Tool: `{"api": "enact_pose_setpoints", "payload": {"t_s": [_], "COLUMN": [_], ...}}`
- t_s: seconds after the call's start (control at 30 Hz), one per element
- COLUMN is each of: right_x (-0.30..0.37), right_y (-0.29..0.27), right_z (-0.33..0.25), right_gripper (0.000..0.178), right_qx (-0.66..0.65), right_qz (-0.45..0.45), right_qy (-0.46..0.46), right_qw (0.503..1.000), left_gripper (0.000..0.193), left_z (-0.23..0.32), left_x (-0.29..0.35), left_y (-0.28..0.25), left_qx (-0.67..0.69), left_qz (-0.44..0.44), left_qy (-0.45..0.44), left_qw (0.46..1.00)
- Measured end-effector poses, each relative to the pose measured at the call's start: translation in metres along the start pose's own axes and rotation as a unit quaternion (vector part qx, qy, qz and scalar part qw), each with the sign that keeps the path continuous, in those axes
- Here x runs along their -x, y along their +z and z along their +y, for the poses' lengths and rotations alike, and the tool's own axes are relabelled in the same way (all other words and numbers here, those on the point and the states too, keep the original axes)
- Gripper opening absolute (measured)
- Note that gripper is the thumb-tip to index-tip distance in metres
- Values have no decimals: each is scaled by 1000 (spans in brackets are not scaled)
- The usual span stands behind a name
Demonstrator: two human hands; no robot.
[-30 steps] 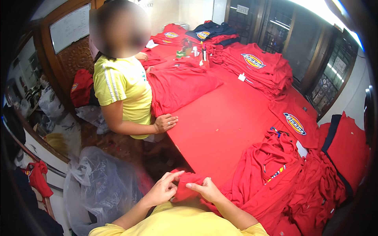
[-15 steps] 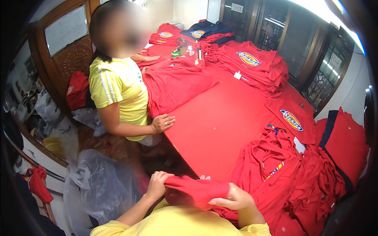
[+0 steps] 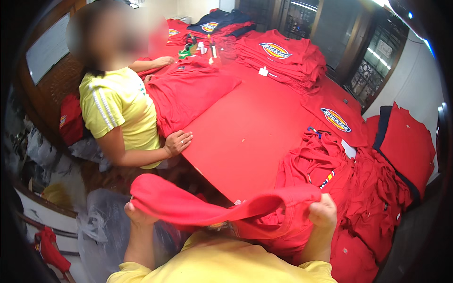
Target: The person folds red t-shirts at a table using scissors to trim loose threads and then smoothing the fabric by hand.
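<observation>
Right, eyes down to six o'clock — a red shirt (image 3: 188,207) hangs stretched between two bare hands, just off the near end of the red table (image 3: 236,146). Over at eight o'clock, the left hand (image 3: 140,216) is clamped on one end, though cloth covers most of its fingers. Across at four, the right hand (image 3: 323,212) has its fingers curled together, clamped on the other end, a little blurred. Farther out at four lies a crumpled red heap (image 3: 373,203), with a folded dark-edged garment (image 3: 408,146) beyond it at three. Up at one o'clock sits a stack of red shirts (image 3: 283,59); dark shirts (image 3: 222,20) are piled at twelve. At ten, a co-worker (image 3: 130,104) in yellow rests one palm on the table edge — and a clear plastic bag (image 3: 101,224) slumps at eight.
</observation>
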State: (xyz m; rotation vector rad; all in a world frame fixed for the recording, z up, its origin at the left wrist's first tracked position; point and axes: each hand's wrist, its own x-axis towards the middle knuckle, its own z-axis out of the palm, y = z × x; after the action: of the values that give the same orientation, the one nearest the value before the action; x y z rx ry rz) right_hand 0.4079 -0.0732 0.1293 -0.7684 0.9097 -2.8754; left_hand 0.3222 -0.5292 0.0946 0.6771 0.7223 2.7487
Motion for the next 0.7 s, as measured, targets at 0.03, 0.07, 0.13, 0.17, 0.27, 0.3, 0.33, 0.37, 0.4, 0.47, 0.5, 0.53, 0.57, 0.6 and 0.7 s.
{"api": "enact_pose_setpoints", "payload": {"t_s": [0.03,0.07,0.13,0.17,0.27,0.3,0.33,0.37,0.4,0.47,0.5,0.53,0.57,0.6,0.7], "right_x": [-4,-8,-8,-9,-10,-5,1,9,12,14,12,11,15,20,76], "right_y": [10,20,42,40,29,32,36,38,35,35,48,61,72,79,103], "right_z": [-3,-7,-6,-2,15,25,31,42,48,62,69,68,65,61,37], "right_gripper": [36,30,27,29,35,38,40,42,42,42,42,42,43,43,32], "right_qx": [26,56,139,160,174,149,126,123,141,172,123,172,216,259,453], "right_qz": [24,51,142,159,193,194,198,223,259,325,311,288,267,245,257], "right_qy": [-24,-48,-111,-69,-7,-34,-62,-83,-61,-19,-62,-84,-105,-123,-264], "right_qw": [999,996,974,972,966,969,970,963,954,930,940,938,933,926,812], "left_gripper": [79,78,68,62,9,13,18,23,29,35,39,44,45,48,59], "left_z": [0,2,11,16,24,26,31,36,40,35,34,31,38,47,71], "left_x": [-5,-11,-26,-35,-78,-80,-88,-92,-98,-110,-116,-121,-129,-137,-148], "left_y": [1,-2,-14,-21,-34,-56,-63,-70,-78,-79,-80,-83,-76,-78,-87], "left_qx": [31,64,-43,-96,-451,-356,-286,-215,-143,-87,-79,-68,-80,-75,-181], "left_qz": [-18,-37,29,59,77,125,133,144,156,92,66,39,18,-5,-29], "left_qy": [21,41,0,-24,-124,-124,-141,-154,-164,-165,-155,-144,-122,-107,-22], "left_qw": [999,996,999,993,881,918,938,954,964,978,983,986,989,991,983]}}
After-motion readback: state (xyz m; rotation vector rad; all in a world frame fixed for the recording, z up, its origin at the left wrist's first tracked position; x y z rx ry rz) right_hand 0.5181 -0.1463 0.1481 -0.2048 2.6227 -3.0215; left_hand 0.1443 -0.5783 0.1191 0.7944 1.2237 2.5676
